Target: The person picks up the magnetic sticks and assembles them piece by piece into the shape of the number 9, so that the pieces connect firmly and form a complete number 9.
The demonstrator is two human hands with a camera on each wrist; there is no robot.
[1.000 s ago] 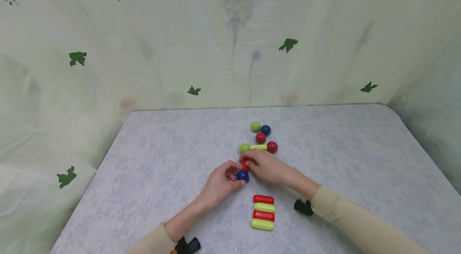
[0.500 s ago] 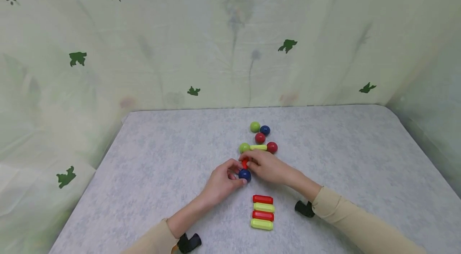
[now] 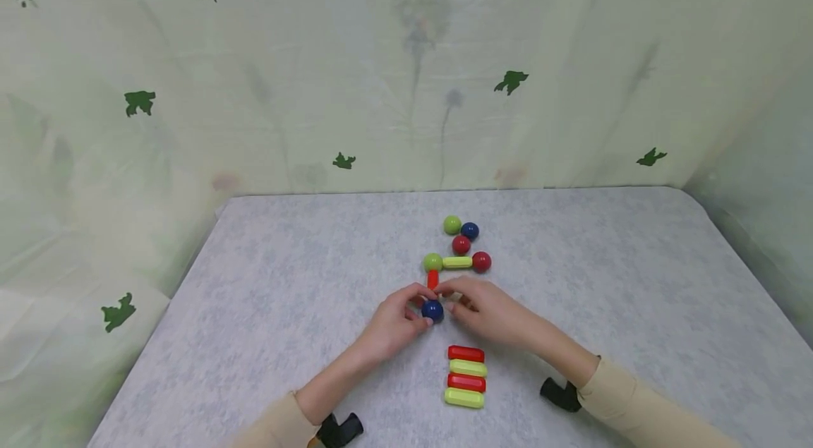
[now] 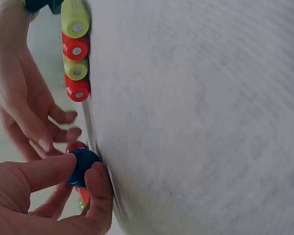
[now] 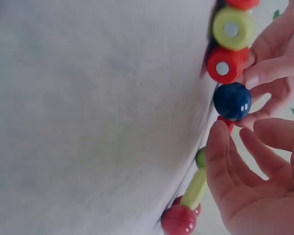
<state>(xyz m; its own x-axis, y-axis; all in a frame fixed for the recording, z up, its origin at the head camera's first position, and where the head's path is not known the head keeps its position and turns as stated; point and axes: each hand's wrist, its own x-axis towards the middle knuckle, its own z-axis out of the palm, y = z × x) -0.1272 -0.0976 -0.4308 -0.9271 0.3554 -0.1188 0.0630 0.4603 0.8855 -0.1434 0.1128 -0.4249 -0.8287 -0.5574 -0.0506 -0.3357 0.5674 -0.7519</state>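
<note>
right hand [image 3: 488, 308] lets go of red rod [image 3: 432, 279], grip apart beside blue ball [image 3: 432, 312] | left hand [image 3: 394, 322] grip pinches that ball at bench [image 3: 298, 279] | rod now shows, far end at green ball [image 3: 432, 262], near end hidden behind hands | likely: rod placed, blue joint unconfirmed

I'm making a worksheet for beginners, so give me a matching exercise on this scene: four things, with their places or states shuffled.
1. Left hand
2. Far yellow stick
3. Three clustered balls
4. Four grouped sticks

A. lying side by side
B. between a green ball and a red ball
C. pinching a blue ball
D. farthest away

Pairs: 1-C; 2-B; 3-D; 4-A
</note>
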